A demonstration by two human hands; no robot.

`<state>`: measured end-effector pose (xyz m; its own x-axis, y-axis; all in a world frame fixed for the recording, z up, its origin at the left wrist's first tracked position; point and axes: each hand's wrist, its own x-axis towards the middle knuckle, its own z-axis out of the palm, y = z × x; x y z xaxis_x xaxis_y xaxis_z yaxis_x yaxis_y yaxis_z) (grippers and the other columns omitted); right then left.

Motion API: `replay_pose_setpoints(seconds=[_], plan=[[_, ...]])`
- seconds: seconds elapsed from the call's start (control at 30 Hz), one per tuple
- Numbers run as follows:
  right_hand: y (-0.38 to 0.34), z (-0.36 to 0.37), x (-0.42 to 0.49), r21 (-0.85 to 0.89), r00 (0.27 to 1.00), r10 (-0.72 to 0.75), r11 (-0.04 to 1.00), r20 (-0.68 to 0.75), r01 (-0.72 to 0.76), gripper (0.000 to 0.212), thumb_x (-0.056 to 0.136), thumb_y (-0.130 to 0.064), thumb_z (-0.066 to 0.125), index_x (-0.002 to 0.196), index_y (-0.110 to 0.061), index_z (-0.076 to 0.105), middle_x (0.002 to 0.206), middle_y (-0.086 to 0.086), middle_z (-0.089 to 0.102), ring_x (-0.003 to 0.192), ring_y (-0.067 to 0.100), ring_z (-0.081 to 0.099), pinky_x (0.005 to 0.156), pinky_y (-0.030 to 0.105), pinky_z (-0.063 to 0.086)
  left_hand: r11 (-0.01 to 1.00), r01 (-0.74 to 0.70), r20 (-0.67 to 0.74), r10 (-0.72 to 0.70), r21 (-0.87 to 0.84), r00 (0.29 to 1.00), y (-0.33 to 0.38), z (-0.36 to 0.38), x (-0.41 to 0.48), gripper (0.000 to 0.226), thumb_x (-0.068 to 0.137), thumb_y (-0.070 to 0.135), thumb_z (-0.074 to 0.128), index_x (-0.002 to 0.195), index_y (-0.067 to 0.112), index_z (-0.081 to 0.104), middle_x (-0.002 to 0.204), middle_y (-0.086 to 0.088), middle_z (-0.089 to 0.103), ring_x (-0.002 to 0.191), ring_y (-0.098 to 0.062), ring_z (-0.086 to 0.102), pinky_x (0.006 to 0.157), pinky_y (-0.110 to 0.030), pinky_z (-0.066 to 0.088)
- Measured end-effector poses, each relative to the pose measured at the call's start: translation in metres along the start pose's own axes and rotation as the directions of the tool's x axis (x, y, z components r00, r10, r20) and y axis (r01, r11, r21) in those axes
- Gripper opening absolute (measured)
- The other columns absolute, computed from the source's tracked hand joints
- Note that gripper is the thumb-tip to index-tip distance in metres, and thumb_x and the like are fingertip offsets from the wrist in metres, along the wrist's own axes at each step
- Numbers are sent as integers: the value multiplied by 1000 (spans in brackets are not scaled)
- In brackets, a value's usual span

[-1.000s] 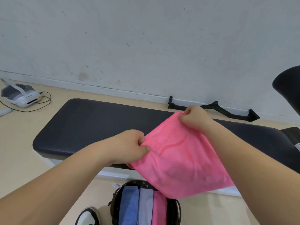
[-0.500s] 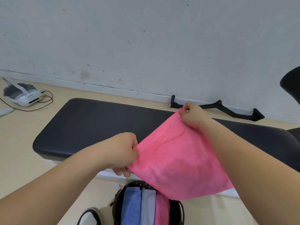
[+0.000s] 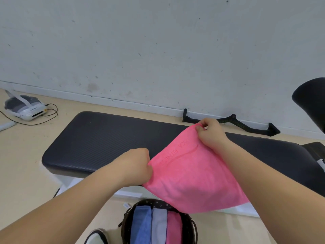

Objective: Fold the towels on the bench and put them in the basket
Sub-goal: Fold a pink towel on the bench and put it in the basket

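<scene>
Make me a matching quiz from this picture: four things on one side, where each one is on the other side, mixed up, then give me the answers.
Things:
1. pink towel
2. basket
3. black handle
4. white device

Places:
A. on the floor by the wall, behind the bench
B. on the floor at the far left, cord attached
C. pinched by the left hand and right hand
D. on the floor in front of the bench, folded towels inside

Pairs: 1-C, 2-D, 3-A, 4-B
</scene>
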<state>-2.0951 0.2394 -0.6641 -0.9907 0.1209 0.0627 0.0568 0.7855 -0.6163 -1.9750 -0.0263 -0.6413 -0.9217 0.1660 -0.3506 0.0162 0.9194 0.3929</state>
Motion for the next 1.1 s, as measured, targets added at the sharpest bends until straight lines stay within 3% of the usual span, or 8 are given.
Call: replay_pose_setpoints(seconds=[0.2, 0.3, 0.4, 0.53, 0.67, 0.83, 0.97, 1.1], plan=[[-15, -36, -33, 212, 985, -31, 975, -171, 68, 5, 102, -18, 56, 100, -15, 60, 84, -5, 61, 74, 13, 55, 68, 26, 43, 982, -168, -215, 145, -90, 966, 4, -9, -15, 10, 90, 19, 58, 84, 22, 51, 82, 4, 61, 71, -15, 54, 63, -32, 46], [-25, -69, -58, 409, 994, -21, 910, -111, 65, 4, 100, -17, 60, 98, -17, 63, 74, 2, 62, 58, 12, 48, 53, 20, 41, 934, -269, -291, 196, -237, 936, 6, -19, -27, 16, 90, 13, 61, 87, 27, 55, 81, 5, 64, 70, -11, 56, 67, -31, 51], [-27, -110, -87, 595, 993, -49, 803, 112, -27, 9, 99, -16, 66, 94, -21, 72, 79, 7, 71, 68, 18, 63, 61, 28, 51, 899, -340, -349, 236, -275, 907, 10, -25, -40, 22, 88, 9, 61, 87, 31, 59, 76, 6, 65, 63, -5, 54, 63, -28, 51], [-21, -156, -122, 687, 958, -90, 715, 272, -128, 20, 98, -2, 61, 98, -15, 76, 88, 1, 74, 77, 13, 66, 60, 25, 52, 883, -389, -357, 287, -261, 889, 17, -32, -64, 25, 91, 8, 60, 86, 31, 68, 76, 14, 69, 60, -5, 57, 59, -22, 50], [-6, -180, -156, 754, 944, -111, 633, 309, -173, 18, 86, -3, 68, 102, -5, 77, 99, 9, 77, 91, 17, 72, 76, 25, 60, 854, -440, -379, 324, -277, 867, 27, -42, -94, 24, 94, 10, 61, 88, 29, 74, 81, 7, 75, 74, -15, 70, 68, -36, 60], [13, -181, -182, 835, 965, -121, 533, 234, -136, 25, 74, -7, 76, 98, 1, 77, 96, 15, 73, 87, 22, 70, 80, 28, 60, 817, -414, -466, 207, -402, 860, 27, -45, -114, 22, 91, 7, 61, 82, 22, 74, 74, 4, 74, 65, -11, 66, 64, -33, 55], [20, -162, -189, 782, 965, -86, 605, 248, -147, 36, 56, -9, 87, 89, 2, 80, 91, 18, 75, 86, 26, 73, 80, 31, 61, 832, -413, -452, 226, -371, 863, 25, -40, -114, 22, 86, 0, 62, 74, 15, 72, 72, 3, 73, 65, -10, 62, 65, -32, 52], [27, -138, -192, 666, 960, -30, 726, 279, -171, 24, 67, 8, 83, 90, 8, 77, 94, 26, 76, 88, 31, 73, 87, 38, 61, 866, -410, -408, 278, -284, 870, 21, -36, -104, 21, 83, -1, 62, 70, 14, 70, 72, 2, 72, 65, -6, 60, 64, -23, 49]])
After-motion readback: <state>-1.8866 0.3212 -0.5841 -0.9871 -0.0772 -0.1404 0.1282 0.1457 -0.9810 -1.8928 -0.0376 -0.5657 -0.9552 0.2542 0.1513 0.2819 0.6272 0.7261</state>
